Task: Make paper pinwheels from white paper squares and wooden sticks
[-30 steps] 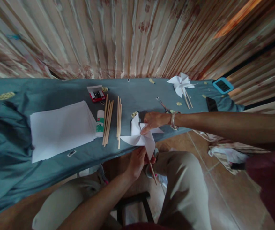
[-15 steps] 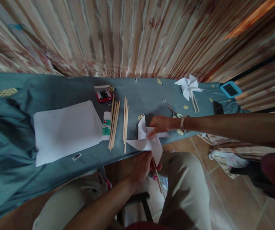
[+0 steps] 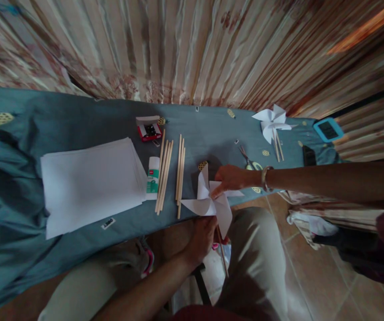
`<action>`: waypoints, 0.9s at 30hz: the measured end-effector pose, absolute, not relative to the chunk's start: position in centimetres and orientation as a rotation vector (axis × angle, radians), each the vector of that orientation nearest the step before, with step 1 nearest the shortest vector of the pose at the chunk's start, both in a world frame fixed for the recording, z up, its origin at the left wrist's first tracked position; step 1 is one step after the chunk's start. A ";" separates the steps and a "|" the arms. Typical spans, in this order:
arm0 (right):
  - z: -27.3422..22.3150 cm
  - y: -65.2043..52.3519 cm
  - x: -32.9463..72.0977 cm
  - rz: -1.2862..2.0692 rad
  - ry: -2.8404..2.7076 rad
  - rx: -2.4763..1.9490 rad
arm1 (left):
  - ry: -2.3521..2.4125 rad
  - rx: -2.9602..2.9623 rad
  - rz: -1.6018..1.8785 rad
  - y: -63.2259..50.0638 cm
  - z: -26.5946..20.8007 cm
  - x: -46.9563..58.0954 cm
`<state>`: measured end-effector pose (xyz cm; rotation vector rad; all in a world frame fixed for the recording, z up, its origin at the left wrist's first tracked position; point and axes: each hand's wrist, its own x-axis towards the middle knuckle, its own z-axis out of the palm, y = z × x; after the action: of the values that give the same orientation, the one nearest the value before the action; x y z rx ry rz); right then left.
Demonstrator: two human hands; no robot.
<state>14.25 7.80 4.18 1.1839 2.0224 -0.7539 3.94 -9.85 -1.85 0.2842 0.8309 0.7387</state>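
Note:
A white paper pinwheel (image 3: pixel 223 211) is held at the table's front edge, on a thin wooden stick (image 3: pixel 223 258) that slants down toward my legs. My right hand (image 3: pixel 231 177), with a bracelet at the wrist, reaches in from the right and presses its thumb at the pinwheel's centre; its other fingers are curled behind the paper. Below the blades, my left hand (image 3: pixel 202 238) is closed around the upper part of the stick, its fingertips partly hidden by a blade. Another pinwheel (image 3: pixel 272 123) lies at the back right with two sticks under it.
White paper sheets (image 3: pixel 91 185) are stacked on the left of the teal-covered table (image 3: pixel 88 111). Beside them stand a glue stick (image 3: pixel 153 178), loose wooden sticks (image 3: pixel 164 176) and an open red box (image 3: pixel 148 130) of small dark pieces. Scissors (image 3: pixel 250 162), a phone (image 3: pixel 309 156) and a blue-framed device (image 3: pixel 328 129) lie rightward.
The view has shifted slightly, so most table items sit a little farther right. Both hands keep the same hold on the pinwheel and its stick.

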 end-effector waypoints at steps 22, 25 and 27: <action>4.0 6.9 14.4 -0.684 2.005 1.238 | 0.832 0.235 0.698 -9.8 -2.7 4.2; 4.3 6.8 14.2 -0.678 1.973 1.255 | 0.833 0.248 0.687 -9.8 -2.9 4.3; 4.4 6.8 14.0 -0.678 1.976 1.250 | 0.835 0.262 0.691 -9.8 -3.0 4.4</action>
<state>14.02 6.80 4.40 1.2497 1.9762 -0.6780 4.37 -9.82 -3.02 0.2622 0.8353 0.6907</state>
